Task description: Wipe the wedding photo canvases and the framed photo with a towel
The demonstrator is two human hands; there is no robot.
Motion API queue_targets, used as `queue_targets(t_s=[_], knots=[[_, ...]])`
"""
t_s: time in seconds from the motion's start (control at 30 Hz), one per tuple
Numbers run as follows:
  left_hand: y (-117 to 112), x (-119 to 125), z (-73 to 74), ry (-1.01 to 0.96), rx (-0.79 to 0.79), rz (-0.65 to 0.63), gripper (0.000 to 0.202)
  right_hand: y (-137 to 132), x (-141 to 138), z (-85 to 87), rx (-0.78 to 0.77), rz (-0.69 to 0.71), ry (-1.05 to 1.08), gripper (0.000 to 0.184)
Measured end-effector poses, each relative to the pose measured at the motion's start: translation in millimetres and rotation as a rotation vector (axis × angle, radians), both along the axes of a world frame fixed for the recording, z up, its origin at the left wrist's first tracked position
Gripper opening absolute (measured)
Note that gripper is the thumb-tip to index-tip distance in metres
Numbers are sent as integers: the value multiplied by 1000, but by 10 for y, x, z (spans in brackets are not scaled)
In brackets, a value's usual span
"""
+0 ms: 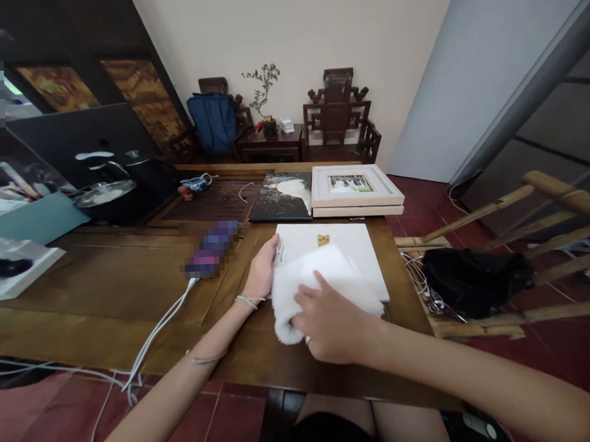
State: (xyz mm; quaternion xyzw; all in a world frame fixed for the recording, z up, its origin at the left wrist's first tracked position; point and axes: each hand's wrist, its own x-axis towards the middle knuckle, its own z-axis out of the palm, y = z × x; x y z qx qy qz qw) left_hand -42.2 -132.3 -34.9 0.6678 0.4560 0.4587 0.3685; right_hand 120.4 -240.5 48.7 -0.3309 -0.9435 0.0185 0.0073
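A white flat board (pixel 354 248), the back of a frame with a small gold hanger (pixel 323 240) near its far edge, lies on the wooden table (pixel 108 285) in front of me. My right hand (pixel 330 320) presses a fluffy white cloth (pixel 321 281) onto the board's near left part, fingers bent around the cloth. My left hand (pixel 262 268) rests against the board's left edge, fingers curled on it, with a thin bracelet at the wrist.
Beyond the board lie a dark painted panel (pixel 282 195) and a stacked light framed picture (pixel 354 190). A white cable (pixel 158 329) runs off the table's left front. Pots (pixel 105 189) stand at far left. A black bag (pixel 475 276) sits on a bamboo chair at right.
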Motion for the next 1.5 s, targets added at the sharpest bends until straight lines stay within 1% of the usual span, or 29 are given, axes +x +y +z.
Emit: queue_targets(t_s=[0.07, 0.1, 0.17, 0.23, 0.3, 0.4, 0.5, 0.57, 0.6, 0.67, 0.77, 0.83, 0.9, 0.97, 1.03, 1.17, 1.23, 1.27, 1.33, 1.4, 1.5], knots=[[-43, 20, 9, 204, 92, -19, 47, 143, 101, 91, -41, -108, 5, 22], [-56, 27, 6, 279, 133, -36, 46, 258, 143, 122, -42, -187, 12, 24], [-64, 32, -8, 383, 192, -61, 45, 540, 196, 153, -24, -345, 38, 29], [-56, 25, -22, 457, 235, -64, 45, 835, 183, 157, -18, -439, 64, 33], [-44, 12, -27, 510, 261, -63, 45, 1094, 97, 156, -29, -464, 83, 33], [-35, -8, -14, 548, 277, -68, 46, 1374, -111, 173, -61, -443, 103, 31], [-38, -19, 2, 550, 274, -76, 46, 1534, -250, 217, -94, -459, 113, 30], [-42, -21, 6, 542, 271, -81, 46, 1585, -213, 252, -113, -487, 115, 30], [-44, -21, 6, 537, 271, -83, 47, 1595, -145, 268, -122, -500, 115, 30], [-46, -19, 4, 527, 268, -86, 47, 1591, 82, 299, -134, -524, 114, 29], [-47, -12, -4, 520, 261, -88, 46, 1517, 563, 333, -136, -575, 113, 28], [-45, -8, -12, 513, 260, -84, 46, 1403, 872, 331, -127, -617, 112, 29], [-43, -3, -20, 499, 265, -76, 45, 1213, 1097, 298, -104, -653, 113, 29], [-43, 1, -27, 489, 269, -71, 45, 937, 1214, 235, -80, -670, 115, 27], [-46, 7, -29, 490, 267, -69, 45, 590, 1246, 158, -78, -665, 119, 26], [-54, 19, -28, 497, 264, -65, 45, -104, 1229, 42, -150, -589, 120, 27], [-55, 24, -29, 489, 271, -60, 45, -303, 1237, 22, -185, -538, 126, 31], [-54, 25, -29, 482, 273, -60, 45, -338, 1247, 19, -197, -525, 135, 32], [-53, 24, -28, 472, 270, -64, 45, -266, 1273, 21, -203, -541, 144, 31], [-50, 19, -23, 476, 256, -72, 45, -27, 1300, 28, -180, -584, 148, 26], [-48, 6, -8, 489, 241, -80, 46, 479, 1331, 53, -109, -609, 149, 22]])
